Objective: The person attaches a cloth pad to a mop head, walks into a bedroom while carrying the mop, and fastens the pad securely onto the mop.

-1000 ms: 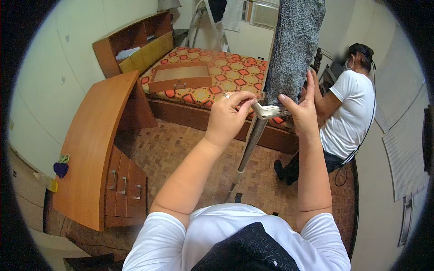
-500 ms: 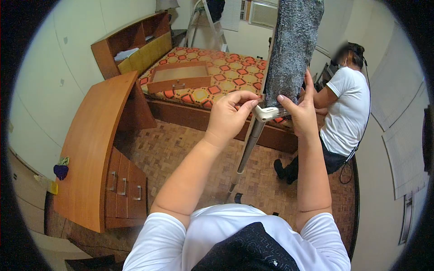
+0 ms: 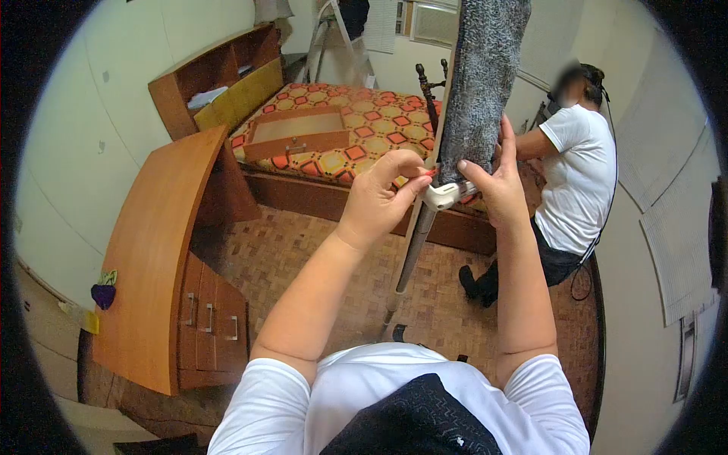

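Note:
My left hand (image 3: 385,196) is closed in a pinch beside a white plastic corner connector (image 3: 441,197). A tiny red bit shows at its fingertips, too small to name. My right hand (image 3: 502,182) grips the lower end of a grey, fuzzy fabric panel (image 3: 485,83), thumb in front and fingers behind the edge. The panel hangs upright just above the connector. A metal pole (image 3: 413,254) runs down from the connector towards the floor. A thin, pale upright strip runs along the panel's left side.
A co-worker (image 3: 580,163) in a white shirt sits at the right, hands hidden. Behind stands a bed (image 3: 379,114) with a drawer (image 3: 296,136) lying on it. A wooden desk (image 3: 152,265) fills the left. A stepladder (image 3: 334,45) stands at the back.
The fabric panel and connector have shifted slightly left in view, with my hands along. A dark bedpost now shows behind the panel. The co-worker's head has turned. My grips look the same.

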Demonstrator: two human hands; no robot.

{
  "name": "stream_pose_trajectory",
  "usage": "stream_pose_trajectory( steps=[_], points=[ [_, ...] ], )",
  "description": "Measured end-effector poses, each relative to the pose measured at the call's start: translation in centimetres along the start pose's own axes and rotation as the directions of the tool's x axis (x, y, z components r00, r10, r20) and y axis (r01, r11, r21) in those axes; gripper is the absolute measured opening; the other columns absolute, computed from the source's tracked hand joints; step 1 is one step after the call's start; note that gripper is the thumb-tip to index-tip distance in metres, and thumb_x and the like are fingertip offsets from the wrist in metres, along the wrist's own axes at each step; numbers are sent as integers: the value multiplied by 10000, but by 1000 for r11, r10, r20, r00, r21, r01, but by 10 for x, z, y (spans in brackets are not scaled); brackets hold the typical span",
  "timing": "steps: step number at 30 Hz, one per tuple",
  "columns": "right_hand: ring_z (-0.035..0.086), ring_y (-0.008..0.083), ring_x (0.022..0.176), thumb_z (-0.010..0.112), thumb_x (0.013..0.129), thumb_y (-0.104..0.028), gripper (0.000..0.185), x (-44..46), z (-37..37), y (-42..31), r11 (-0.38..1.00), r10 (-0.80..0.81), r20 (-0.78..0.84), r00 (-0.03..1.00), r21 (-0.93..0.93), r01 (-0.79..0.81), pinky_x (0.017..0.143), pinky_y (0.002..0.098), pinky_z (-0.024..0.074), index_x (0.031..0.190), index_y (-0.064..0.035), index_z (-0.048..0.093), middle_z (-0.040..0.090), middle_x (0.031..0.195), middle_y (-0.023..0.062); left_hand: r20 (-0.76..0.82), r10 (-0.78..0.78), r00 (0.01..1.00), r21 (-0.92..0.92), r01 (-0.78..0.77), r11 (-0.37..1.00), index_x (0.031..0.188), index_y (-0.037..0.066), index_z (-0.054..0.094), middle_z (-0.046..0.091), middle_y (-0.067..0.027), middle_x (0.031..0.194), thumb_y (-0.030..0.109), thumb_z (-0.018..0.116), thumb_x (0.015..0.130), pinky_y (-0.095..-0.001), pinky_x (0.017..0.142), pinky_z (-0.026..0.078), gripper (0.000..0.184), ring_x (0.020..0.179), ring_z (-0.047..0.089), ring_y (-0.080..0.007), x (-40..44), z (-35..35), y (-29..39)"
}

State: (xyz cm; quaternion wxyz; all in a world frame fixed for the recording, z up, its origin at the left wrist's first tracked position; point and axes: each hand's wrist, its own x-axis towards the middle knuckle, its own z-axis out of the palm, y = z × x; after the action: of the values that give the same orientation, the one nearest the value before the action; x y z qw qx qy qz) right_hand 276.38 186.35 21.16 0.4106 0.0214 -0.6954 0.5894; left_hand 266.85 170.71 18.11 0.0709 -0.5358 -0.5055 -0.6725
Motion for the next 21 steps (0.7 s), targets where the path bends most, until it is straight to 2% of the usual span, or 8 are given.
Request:
stream_pose_trajectory(
  steps=[3, 6, 9, 12, 15, 18, 21],
  points=[
    [399, 265, 1166, 725, 611, -100, 1034, 3, -5, 5, 987, -38, 31, 999, -155, 42, 975, 328, 313, 1395, -61, 52, 351, 1298, 169, 3, 38, 999, -21, -38, 999, 959, 39, 503, 606, -65, 794, 35, 634, 779, -238, 639, 491, 222, 765, 614, -127, 1, 4, 0],
    [392, 269, 1172, 757, 580, -151, 1097, 1, -3, -4, 988, -24, 55, 998, -154, 32, 972, 322, 310, 1400, -65, 34, 335, 1308, 186, -4, 66, 998, 30, -65, 997, 955, 41, 500, 616, -72, 785, 47, 637, 781, -245, 644, 491, 221, 749, 620, -134, 3, 8, 1],
    [390, 268, 1173, 779, 566, -167, 1118, 0, -9, -4, 998, -27, 132, 991, -54, 34, 970, 324, 315, 1399, -61, 41, 342, 1299, 196, 8, 45, 999, 52, -45, 998, 951, 45, 499, 622, -71, 783, 54, 634, 786, -256, 646, 492, 213, 745, 622, -138, 2, 7, 8],
    [311, 244, 1235, 753, 579, -88, 1092, 0, -9, -8, 987, 7, 125, 992, -160, 13, 1003, 328, 276, 1404, -76, 36, 255, 1370, 149, 24, 24, 999, 55, -25, 998, 949, 46, 495, 623, -68, 786, 54, 626, 792, -257, 647, 492, 205, 761, 620, -135, 4, 8, 11],
    [393, 267, 1171, 798, 547, -132, 1145, 3, -9, -6, 998, -2, 86, 996, -66, 8, 969, 336, 325, 1398, -64, 35, 342, 1302, 188, 34, -14, 999, 32, 13, 999, 946, 49, 487, 623, -66, 786, 51, 621, 796, -255, 655, 489, 201, 776, 617, -131, 6, 8, 12],
    [397, 266, 1167, 792, 548, -100, 1141, 7, -14, 1, 988, -29, 89, 996, -147, 42, 955, 337, 345, 1397, -63, 30, 345, 1303, 182, 36, -39, 999, 19, 38, 999, 941, 51, 476, 623, -66, 785, 47, 616, 799, -255, 667, 487, 200, 783, 616, -132, 7, 7, 11],
    [393, 266, 1171, 794, 540, -92, 1148, 5, -7, -10, 998, 53, 84, 995, 15, -55, 957, 338, 343, 1395, -59, 28, 342, 1305, 178, 35, -12, 999, 16, 11, 1000, 938, 54, 464, 623, -68, 784, 38, 613, 800, -257, 675, 487, 204, 778, 618, -136, 8, 5, 4]
  ],
)
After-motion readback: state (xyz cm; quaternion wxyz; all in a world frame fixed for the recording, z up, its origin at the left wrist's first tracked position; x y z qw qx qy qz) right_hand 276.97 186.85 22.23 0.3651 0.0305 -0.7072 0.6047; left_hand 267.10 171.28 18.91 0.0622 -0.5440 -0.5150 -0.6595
